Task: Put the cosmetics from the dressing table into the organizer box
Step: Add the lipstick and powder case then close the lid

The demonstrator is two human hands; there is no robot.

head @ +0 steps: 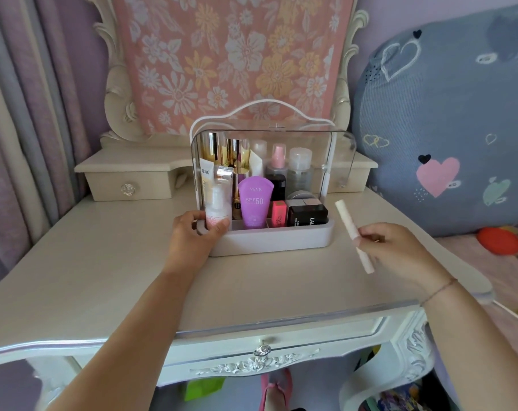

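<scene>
Now, left grip curled round a small white bottle at the front left corner of the organizer box, right grip pinching a long white stick by its middle, stick tilted, just right of the box, over the surface.

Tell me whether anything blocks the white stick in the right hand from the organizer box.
No object lies between the white stick in the right hand and the organizer box, whose front is open. Its nearest front section, though, is filled by black boxes.
</scene>
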